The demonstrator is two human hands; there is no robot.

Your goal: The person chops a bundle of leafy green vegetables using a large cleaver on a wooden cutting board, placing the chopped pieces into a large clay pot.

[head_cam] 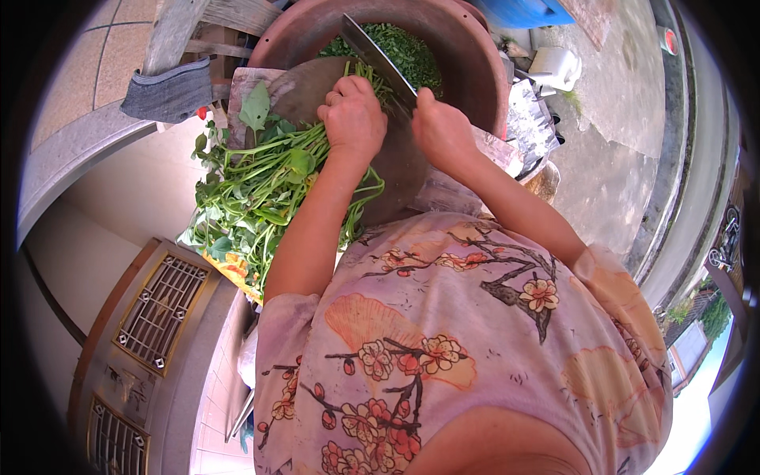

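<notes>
My left hand grips a bunch of long green leafy stems and presses it on a dark, worn chopping board. The leafy ends spread left past the board's edge. In my right hand is the handle of a cleaver-like knife, hidden by my fingers. Its wide blade slants up and left, just right of the cut stem ends. Beyond the board, a large reddish-brown tub holds a heap of finely chopped greens.
A grey cloth hangs on a wooden post at the left. A blue container stands behind the tub. To the right, a white plastic jug sits on the concrete ground. A metal door is at lower left.
</notes>
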